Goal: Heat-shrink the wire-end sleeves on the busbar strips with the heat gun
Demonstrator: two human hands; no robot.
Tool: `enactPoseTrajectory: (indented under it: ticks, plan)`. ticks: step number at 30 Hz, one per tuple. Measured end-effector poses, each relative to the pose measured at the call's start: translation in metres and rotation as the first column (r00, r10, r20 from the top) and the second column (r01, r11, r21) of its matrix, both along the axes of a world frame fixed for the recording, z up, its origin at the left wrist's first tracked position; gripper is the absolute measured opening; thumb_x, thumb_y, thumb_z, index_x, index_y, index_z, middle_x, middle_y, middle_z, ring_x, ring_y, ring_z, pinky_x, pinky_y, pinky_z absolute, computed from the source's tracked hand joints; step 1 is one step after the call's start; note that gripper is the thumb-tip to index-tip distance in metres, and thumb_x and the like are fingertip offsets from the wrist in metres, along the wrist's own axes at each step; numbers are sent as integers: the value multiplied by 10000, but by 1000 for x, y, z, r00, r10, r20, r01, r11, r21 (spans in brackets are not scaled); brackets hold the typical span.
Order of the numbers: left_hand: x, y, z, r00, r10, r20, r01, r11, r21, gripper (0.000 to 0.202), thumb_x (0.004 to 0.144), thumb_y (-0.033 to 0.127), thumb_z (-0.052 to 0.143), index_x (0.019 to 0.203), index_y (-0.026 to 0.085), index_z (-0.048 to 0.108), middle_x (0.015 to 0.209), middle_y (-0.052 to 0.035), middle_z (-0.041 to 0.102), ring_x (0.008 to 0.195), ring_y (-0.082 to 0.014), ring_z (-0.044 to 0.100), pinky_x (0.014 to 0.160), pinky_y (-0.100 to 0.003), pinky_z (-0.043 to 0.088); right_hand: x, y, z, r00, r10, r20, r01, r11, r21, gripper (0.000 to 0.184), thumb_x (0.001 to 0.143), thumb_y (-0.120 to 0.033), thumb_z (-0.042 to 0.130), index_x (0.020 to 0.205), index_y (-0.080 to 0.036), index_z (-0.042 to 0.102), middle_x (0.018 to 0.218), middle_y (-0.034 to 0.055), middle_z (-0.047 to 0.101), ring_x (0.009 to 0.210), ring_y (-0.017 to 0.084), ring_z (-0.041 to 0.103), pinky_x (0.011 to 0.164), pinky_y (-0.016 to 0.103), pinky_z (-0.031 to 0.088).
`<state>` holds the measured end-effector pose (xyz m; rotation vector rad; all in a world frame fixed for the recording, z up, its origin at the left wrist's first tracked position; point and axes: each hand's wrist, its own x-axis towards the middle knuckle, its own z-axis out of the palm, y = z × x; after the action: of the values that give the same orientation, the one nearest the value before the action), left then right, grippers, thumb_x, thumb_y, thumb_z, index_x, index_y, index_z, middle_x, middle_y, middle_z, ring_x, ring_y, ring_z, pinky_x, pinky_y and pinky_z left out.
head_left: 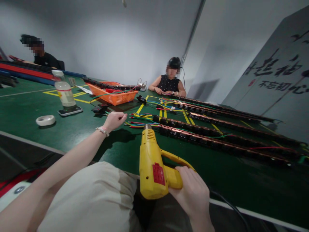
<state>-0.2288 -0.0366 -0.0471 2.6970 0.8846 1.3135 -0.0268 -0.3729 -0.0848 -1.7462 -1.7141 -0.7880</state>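
Observation:
My right hand (193,190) is wrapped round the handle of a yellow heat gun (151,161). Its metal nozzle (147,126) points away from me, close to a bundle of coloured wires (140,125). My left hand (116,120), with a bracelet at the wrist, is closed just left of those wire ends; what its fingers hold, if anything, is hidden. The wires, red, green, blue and yellow, run into long dark strips with copper-coloured edges (193,137) that stretch off to the right. A small black part (99,110) lies behind my left hand.
An orange basket (116,98) with another strip across it stands behind. At left are a bottle (65,93), a phone (70,111) and a white ring-shaped object (45,120). One person (170,83) sits across the green table (79,141), another (45,59) far left.

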Motion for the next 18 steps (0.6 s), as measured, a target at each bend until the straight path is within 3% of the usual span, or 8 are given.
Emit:
enactPoseTrajectory:
  ticks: [7, 13, 18]
  plan:
    - [1, 0, 0, 999, -30, 28, 30, 1000, 3, 450, 866, 356, 410, 460, 173, 343, 479, 33, 337, 451, -79, 319, 508, -256, 242, 17, -8, 3, 986, -126, 106, 126, 992, 3, 371, 839, -552, 526, 868, -184, 550, 731, 19, 591, 678, 172, 554, 673, 282, 371]
    - [3, -10, 6, 991, -15, 130, -2, 991, 132, 449, 871, 338, 393, 455, 184, 321, 471, 25, 332, 459, -91, 325, 502, -259, 253, 20, -7, 4, 976, -189, 107, 192, 981, -16, 329, 868, -509, 470, 861, -190, 549, 733, 28, 591, 695, 188, 558, 676, 296, 383]
    - [3, -16, 12, 990, -26, 142, 2, 987, 163, 451, 882, 339, 382, 460, 185, 334, 474, 18, 347, 471, -95, 335, 507, -257, 265, 19, -7, 6, 979, -182, 93, 184, 983, -17, 288, 847, -479, 504, 848, -195, 553, 718, 23, 588, 677, 176, 558, 670, 295, 383]
